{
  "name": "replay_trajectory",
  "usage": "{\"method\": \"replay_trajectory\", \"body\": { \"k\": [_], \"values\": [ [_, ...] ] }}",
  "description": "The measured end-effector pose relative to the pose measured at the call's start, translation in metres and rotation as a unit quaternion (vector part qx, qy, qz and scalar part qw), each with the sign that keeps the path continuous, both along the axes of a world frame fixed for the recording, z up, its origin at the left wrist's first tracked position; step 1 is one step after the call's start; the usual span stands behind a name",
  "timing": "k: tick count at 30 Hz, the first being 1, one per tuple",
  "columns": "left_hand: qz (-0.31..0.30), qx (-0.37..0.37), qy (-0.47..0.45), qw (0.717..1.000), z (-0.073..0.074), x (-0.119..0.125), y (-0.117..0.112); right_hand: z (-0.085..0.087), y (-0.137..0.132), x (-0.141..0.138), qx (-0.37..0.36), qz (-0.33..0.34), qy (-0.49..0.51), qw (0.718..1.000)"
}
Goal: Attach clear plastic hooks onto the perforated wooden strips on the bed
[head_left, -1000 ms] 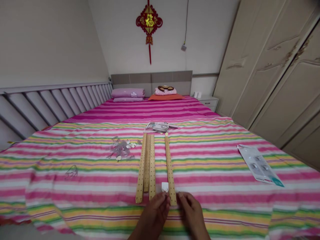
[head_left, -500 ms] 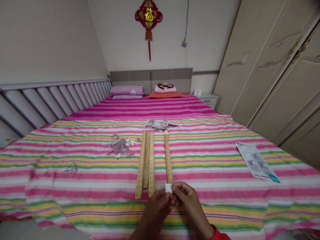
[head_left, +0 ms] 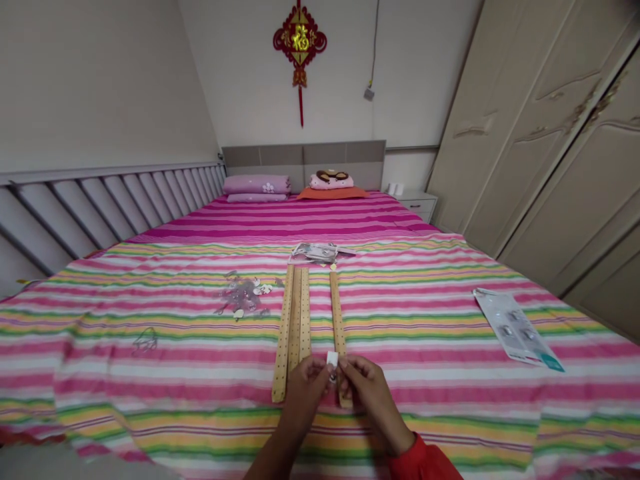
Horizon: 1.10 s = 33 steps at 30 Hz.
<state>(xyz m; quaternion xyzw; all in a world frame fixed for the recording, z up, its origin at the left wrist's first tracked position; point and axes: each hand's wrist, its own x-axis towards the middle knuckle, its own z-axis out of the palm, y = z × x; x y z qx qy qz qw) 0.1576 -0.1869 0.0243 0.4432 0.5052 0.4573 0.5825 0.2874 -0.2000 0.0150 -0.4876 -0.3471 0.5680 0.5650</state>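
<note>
Between the fingertips of both hands is a small white adhesive hook (head_left: 332,360), its square top standing up and a shiny bit showing lower down. My left hand (head_left: 309,381) pinches it from the left, fingers closed. From the right, my right hand (head_left: 364,380) holds its other edge in a pinch; a red sleeve covers that wrist. Under and beside the right fingers lies a single wooden strip with holes (head_left: 337,307). Three more perforated wooden strips (head_left: 284,333) lie side by side to the left, the near end of some hidden behind my left hand.
Left of the strips is a loose pile of clear and white pieces (head_left: 245,297), with a tangle of thin clear material (head_left: 145,340) nearer. Plastic packs (head_left: 315,253) lie beyond the strips. A blister pack (head_left: 517,328) rests at right on the striped bedsheet (head_left: 425,373).
Both hands have shifted slightly up and forward with the hook, which has turned a little between the fingers. The camera view has tilted slightly.
</note>
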Motion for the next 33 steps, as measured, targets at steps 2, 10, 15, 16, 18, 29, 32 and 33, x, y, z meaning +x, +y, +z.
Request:
{"method": "replay_trajectory", "body": {
  "k": [2,10,15,16,18,29,32,33],
  "values": [
    [0.030,0.039,0.026,0.998,0.002,-0.001,0.012,-0.003,0.006,0.001,0.004,-0.001,-0.012,1.000],
    [0.036,0.094,0.155,0.983,-0.009,-0.004,0.034,-0.006,-0.013,0.018,-0.013,-0.021,-0.052,0.998],
    [-0.072,0.110,0.140,0.981,0.034,-0.022,0.014,0.023,-0.038,0.042,0.054,-0.009,-0.093,0.994],
    [-0.120,0.099,0.124,0.980,0.047,-0.027,0.009,0.033,-0.043,0.047,0.077,0.003,-0.094,0.993],
    [-0.181,0.088,0.089,0.976,0.074,-0.040,-0.001,0.054,-0.052,0.055,0.127,0.019,-0.091,0.988],
    [0.028,0.136,0.110,0.984,0.101,-0.056,-0.004,0.098,-0.045,0.057,0.126,-0.065,-0.117,0.983],
    [0.025,0.114,0.187,0.975,0.068,-0.050,0.010,0.072,-0.031,0.055,0.058,-0.066,-0.165,0.982],
    [0.020,0.107,0.226,0.968,0.057,-0.048,0.013,0.064,-0.027,0.054,0.039,-0.069,-0.180,0.980]
  ]
}}
